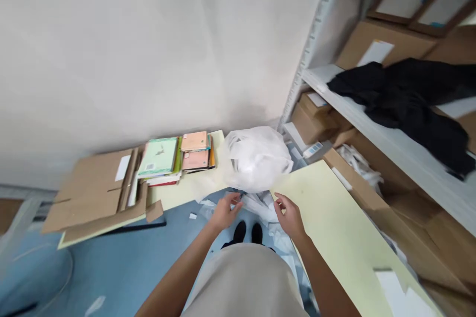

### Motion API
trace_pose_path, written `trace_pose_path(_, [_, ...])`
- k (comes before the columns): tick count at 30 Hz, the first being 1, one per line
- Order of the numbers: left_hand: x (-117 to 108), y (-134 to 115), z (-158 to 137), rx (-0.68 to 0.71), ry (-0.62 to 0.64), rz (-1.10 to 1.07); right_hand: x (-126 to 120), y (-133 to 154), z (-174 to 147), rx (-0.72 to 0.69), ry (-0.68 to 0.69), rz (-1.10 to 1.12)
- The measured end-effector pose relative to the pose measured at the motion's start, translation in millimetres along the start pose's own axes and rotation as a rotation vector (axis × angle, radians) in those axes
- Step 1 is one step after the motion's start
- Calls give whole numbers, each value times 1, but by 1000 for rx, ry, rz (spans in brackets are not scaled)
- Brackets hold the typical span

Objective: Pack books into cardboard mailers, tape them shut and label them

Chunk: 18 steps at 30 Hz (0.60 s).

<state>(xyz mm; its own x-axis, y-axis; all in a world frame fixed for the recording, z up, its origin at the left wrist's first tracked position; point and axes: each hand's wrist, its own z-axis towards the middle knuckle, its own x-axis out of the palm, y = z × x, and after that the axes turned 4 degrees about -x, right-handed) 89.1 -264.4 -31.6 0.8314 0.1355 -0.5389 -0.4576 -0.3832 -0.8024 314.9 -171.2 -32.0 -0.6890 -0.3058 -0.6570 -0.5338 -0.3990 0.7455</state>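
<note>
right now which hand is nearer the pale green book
Left. The left hand is to the right of the pale green book, closer to the body; the right hand is farther right, by the right-hand table's edge.

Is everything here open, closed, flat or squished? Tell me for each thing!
Left hand: open, fingers curled
Right hand: open, fingers curled
White plastic bundle: puffed up, wrinkly
Green book: closed, atop a stack
Pink books: closed, stacked
Cardboard: folded flat
Black cloth: crumpled
Shelf carton: open
</note>
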Motion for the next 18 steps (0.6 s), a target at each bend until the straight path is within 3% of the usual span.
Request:
trace_pose_path(6, [-27,28,-26,-156,-208,79,47,27,65,-295,331,14])
trace_pose_path(11, [-53,64,-36,-269,-324,174,94,68,106,-503,569,-153])
trace_pose_path(14, [-72,82,-25,-273,-362,243,124,84,134,-570,617,-233])
trace_pose_path(18, [-105,102,15,-182,-372,282,171,102,179,-562,624,-310])
